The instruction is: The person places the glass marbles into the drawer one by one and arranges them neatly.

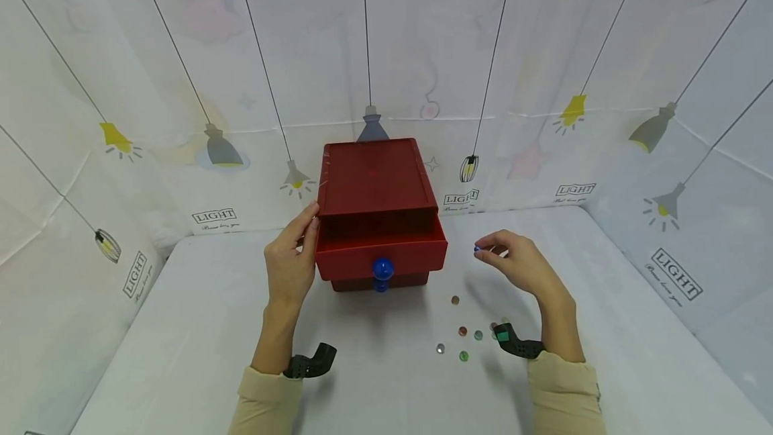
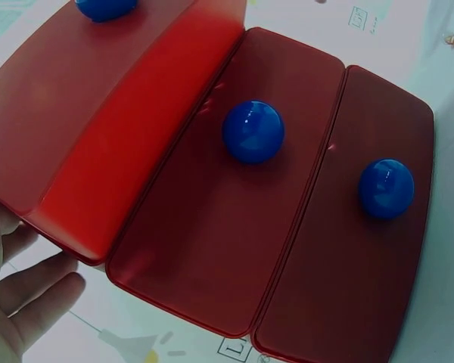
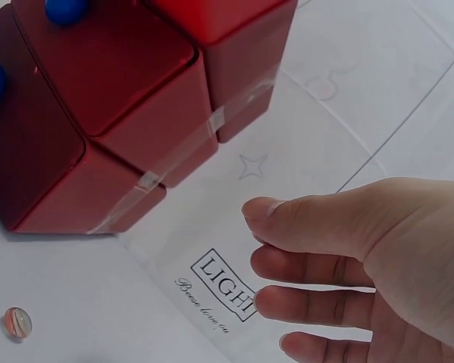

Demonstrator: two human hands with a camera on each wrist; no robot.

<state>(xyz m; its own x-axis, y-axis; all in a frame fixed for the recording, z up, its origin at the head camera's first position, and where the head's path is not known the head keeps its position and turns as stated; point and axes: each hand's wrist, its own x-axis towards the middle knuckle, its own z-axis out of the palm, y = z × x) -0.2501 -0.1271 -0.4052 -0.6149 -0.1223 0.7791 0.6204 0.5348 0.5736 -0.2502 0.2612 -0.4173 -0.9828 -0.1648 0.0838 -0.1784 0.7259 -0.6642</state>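
Note:
A red cabinet [image 1: 374,176] with three stacked drawers and round blue knobs [image 2: 253,132] stands in the middle of the table. Its top drawer [image 1: 382,260] is pulled out. My left hand [image 1: 290,264] touches the cabinet's left side, fingers extended along it near the top drawer. To the right of the cabinet, my right hand [image 1: 513,262] pinches a small blue marble [image 1: 476,248] between thumb and fingertips, above the table. In the right wrist view that marble is hidden behind the thumb of my right hand [image 3: 348,257].
Several glass marbles lie on the white tabletop in front and right of the cabinet, among them a green marble [image 1: 464,356], a clear marble [image 1: 440,348] and an orange-brown marble [image 3: 17,322]. Behind the table hangs a white curtain [image 1: 272,86] printed with lamps.

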